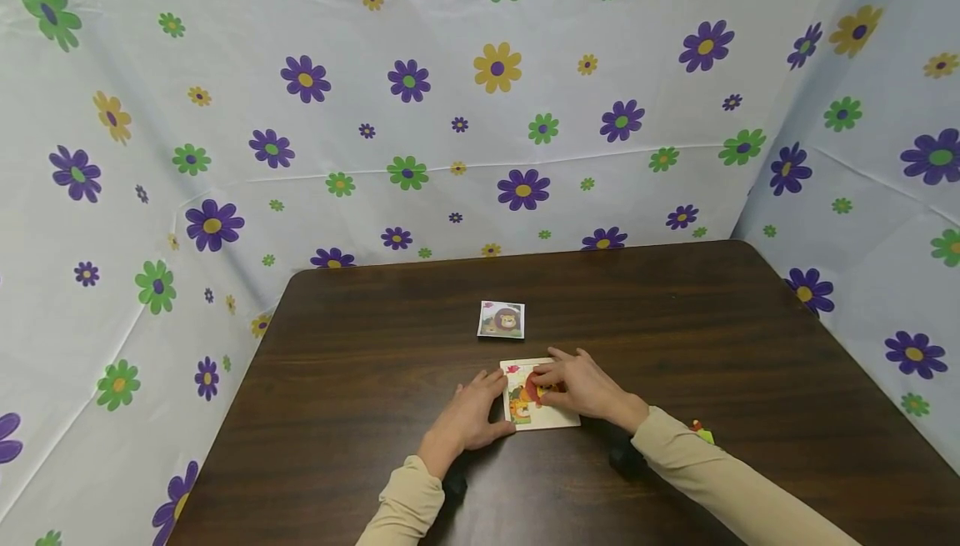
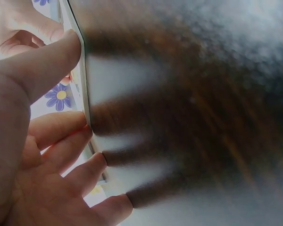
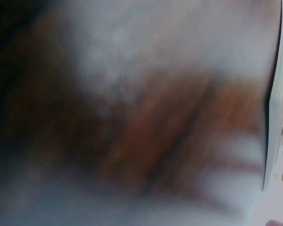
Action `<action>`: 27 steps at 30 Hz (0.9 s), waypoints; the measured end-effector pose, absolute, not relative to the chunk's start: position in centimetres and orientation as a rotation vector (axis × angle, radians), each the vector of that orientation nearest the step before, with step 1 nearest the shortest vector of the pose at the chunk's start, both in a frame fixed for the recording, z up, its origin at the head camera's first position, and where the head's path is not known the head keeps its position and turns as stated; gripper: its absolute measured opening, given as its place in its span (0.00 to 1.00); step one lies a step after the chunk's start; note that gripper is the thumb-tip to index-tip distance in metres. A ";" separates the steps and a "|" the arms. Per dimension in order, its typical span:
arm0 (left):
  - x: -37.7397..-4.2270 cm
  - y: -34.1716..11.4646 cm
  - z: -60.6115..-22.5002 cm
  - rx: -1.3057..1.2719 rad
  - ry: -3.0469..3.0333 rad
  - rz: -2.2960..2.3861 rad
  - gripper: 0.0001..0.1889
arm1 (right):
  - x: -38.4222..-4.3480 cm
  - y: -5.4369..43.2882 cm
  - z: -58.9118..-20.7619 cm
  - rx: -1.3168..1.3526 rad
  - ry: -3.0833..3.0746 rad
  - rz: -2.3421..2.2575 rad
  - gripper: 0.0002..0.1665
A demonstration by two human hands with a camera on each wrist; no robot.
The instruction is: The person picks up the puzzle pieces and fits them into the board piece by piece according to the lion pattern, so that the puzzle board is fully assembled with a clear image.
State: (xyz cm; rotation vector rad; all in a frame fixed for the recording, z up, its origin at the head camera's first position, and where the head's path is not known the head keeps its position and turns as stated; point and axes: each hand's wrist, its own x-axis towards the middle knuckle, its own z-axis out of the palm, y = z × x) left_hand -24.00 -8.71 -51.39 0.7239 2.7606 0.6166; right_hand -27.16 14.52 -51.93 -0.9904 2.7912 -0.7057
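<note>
A pale square puzzle board [image 1: 551,421] with a colourful animal picture lies flat on the table in the head view. My left hand [image 1: 471,414] rests along its left side, thumb at the near corner. In the left wrist view the fingers [image 2: 61,127] are spread loosely, with fingertips at the board's edge and the tabletop. My right hand [image 1: 585,385] reaches over the board from the right. Its thumb and index finger pinch a red and orange puzzle piece [image 1: 530,388], partly hidden by the fingers. The right wrist view catches only the board's edge [image 3: 273,117] and some fingertips.
A printed card [image 1: 501,320] with a lion picture lies beyond the board on the dark wooden table [image 1: 360,363]. A small green and red piece [image 1: 702,433] shows past the right forearm. Flowered white cloth [image 1: 442,129] hangs behind and at both sides.
</note>
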 end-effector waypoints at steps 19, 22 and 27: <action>-24.0 -8.7 -51.4 0.733 2.761 0.616 0.36 | -26.3 12.7 -51.8 -1.197 2.799 -0.729 0.18; -24.1 -8.7 -51.4 0.730 2.759 0.617 0.36 | -26.1 12.3 -52.0 -1.237 2.775 -0.697 0.23; -24.1 -8.7 -51.4 0.734 2.758 0.615 0.36 | -25.9 12.0 -52.2 -1.240 2.780 -0.644 0.25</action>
